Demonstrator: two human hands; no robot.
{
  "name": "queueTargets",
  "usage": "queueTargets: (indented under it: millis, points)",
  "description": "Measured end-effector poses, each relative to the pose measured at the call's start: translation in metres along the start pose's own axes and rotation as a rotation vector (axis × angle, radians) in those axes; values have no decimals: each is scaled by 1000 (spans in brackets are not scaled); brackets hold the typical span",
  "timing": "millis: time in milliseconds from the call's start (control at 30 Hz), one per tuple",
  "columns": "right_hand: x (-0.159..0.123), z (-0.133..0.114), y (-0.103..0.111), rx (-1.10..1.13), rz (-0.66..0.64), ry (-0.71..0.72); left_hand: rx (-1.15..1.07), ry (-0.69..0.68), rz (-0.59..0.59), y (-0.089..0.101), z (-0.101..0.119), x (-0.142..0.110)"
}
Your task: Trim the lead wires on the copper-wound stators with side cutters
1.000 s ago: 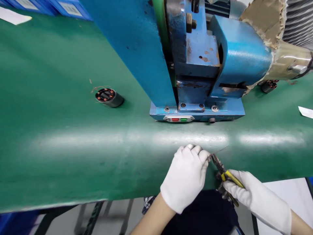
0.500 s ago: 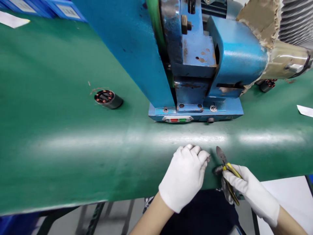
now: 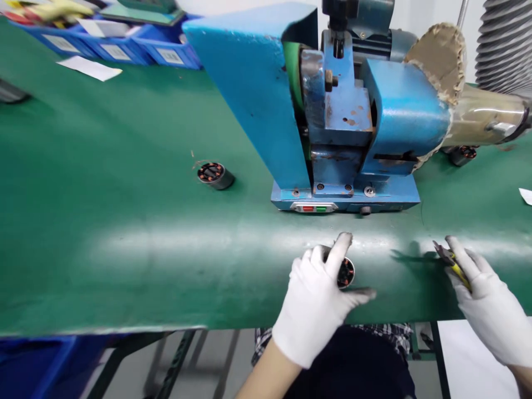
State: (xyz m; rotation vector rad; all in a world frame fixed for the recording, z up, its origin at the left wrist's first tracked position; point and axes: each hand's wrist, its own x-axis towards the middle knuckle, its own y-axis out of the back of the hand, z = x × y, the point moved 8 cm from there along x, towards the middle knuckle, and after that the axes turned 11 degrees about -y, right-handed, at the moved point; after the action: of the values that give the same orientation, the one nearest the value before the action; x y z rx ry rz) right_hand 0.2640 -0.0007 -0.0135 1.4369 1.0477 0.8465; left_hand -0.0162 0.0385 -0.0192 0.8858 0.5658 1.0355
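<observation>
Near the front edge of the bench, hold the probably rigid, internally fragile cylinder by its outer wall, left hand spread loosely over it, right hand gripping pliers.

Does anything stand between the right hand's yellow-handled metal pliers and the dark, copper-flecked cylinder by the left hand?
Nothing visible blocks the line from pliers to cylinder; the white-gloved left hand holds its thumb out on the near side.

From the head, my single camera looks forward and down, quite near, over the white-gloved left hand and white-gloved right hand, toward the blue metal machine.
</observation>
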Motion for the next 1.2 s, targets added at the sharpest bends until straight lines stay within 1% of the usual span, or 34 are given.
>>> queueTargets:
  millis: [67,133,200,267,300,333,367,400,433,500,533,600,667,767,833,900,967,1033,1100,1133,1167,1200]
  points:
    - [6,8,-3,-78,3,-53,-77,52,7,-1,-5,-8]
    - [11,15,-7,-159,9,-76,-128,77,-3,0,-16,-17]
    - [14,13,-9,-213,49,-61,-94,62,-61,0,-28,-20]
    - [12,-1,-8,-190,121,-5,-29,-3,-110,0,-32,-14]
    - [9,-13,-8,-124,153,35,-7,-52,-111,-1,-29,-9]
    - [4,-29,-8,-12,149,90,0,-105,-96,-1,-24,-2]
    - [-3,-48,-10,128,105,167,-22,-152,-71,-1,-17,4]
    - [-10,-69,-13,295,16,257,-97,-172,-55,-2,-11,9]
    - [-19,-90,-16,444,-100,345,-207,-166,-52,-6,-6,12]
    - [-34,-124,-12,665,-273,476,-454,-101,-83,-16,2,13]
    - [-39,-136,-7,739,-324,515,-600,-51,-103,-21,4,10]
    - [-41,-150,8,840,-368,551,-879,30,-95,-28,8,1]
    - [-39,-157,23,880,-397,555,-1078,69,-50,-27,10,-9]
    - [-31,-162,40,949,-388,547,-1202,79,-23,-19,13,-19]
    - [-29,-166,46,1071,-386,565,-1328,88,-34,-12,19,-20]
    - [-26,-167,47,1223,-377,539,-1414,95,-42,-5,27,-18]
    - [-19,-164,41,1366,-381,442,-1399,70,-53,1,34,-15]
    - [-10,-158,30,1531,-438,264,-1377,49,-45,2,38,-13]
    - [0,-149,18,1737,-539,37,-1389,46,-33,-3,37,-14]
    - [4,-142,15,1844,-558,-77,-1415,62,-20,-7,34,-16]
    - [7,-136,14,1930,-548,-161,-1439,84,-8,-11,30,-19]
    - [9,-131,15,1972,-530,-198,-1470,104,3,-14,27,-22]
